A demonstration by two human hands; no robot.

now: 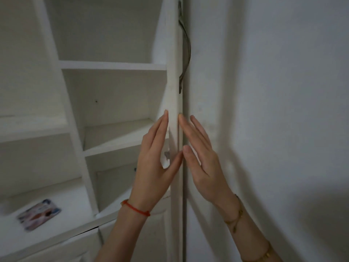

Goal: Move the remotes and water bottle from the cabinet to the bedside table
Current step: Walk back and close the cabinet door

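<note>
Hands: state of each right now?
Left hand: open, flat on the cabinet door edge, holding nothing.
Right hand: open, fingers extended beside the door, holding nothing.

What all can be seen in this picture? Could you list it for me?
Cabinet: one, white, open shelves filling the left half; no remotes or bottle show on them.
Door: one, white, seen edge-on at centre, between the two hands.
Handle: one, dark metal, curved, on the door's right side, upper centre.
Packet: one, flat, with a multicoloured print, blurred, on the low shelf at bottom left.
Wall: white, plain, right half.
Red bracelet: one, on the left wrist.
Gold bracelets: two, on the right forearm.
Left hand: open, fingers straight, against the door's left side.
Right hand: open, fingers straight, just right of the door's edge.
</note>
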